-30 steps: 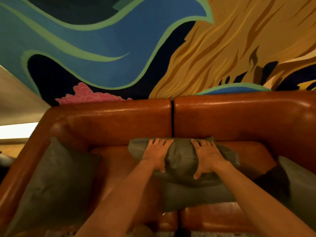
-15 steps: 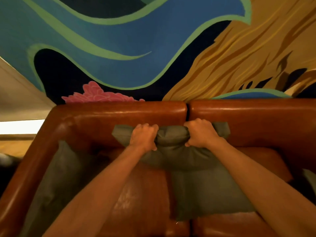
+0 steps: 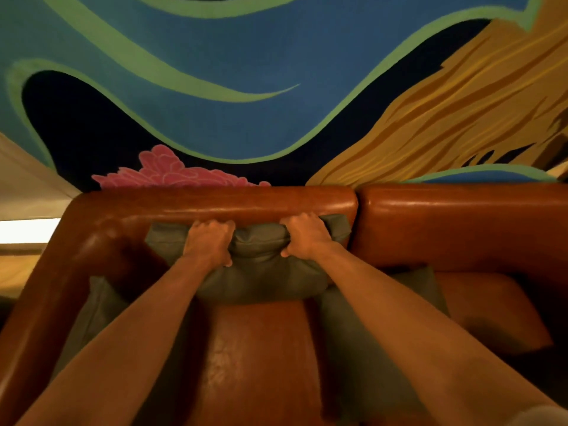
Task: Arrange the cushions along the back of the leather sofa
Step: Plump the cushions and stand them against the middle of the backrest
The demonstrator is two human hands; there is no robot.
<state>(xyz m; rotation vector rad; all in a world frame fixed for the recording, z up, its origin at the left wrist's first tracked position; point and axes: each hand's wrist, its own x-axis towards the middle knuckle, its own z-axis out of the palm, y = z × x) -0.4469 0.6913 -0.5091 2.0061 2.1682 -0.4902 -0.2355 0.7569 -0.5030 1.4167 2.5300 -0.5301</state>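
Observation:
A grey-green cushion [image 3: 261, 272] stands against the left back section of the brown leather sofa [image 3: 215, 204]. My left hand [image 3: 210, 241] and my right hand [image 3: 305, 236] both grip its top edge, fingers curled over it. A second grey-green cushion [image 3: 384, 302] lies flat on the seat under my right forearm. A third cushion [image 3: 92, 309] leans in the sofa's left corner, partly hidden by my left forearm.
The sofa's left arm [image 3: 46, 302] curves round at the left. The right back section [image 3: 461, 216] and right seat [image 3: 491, 309] are bare leather. A painted wall [image 3: 276, 87] in blue, green, yellow and pink rises behind the sofa.
My hands went from resting flat on the cushion to gripping its top edge. They lifted it off the lower cushion and carried it left and back against the left backrest.

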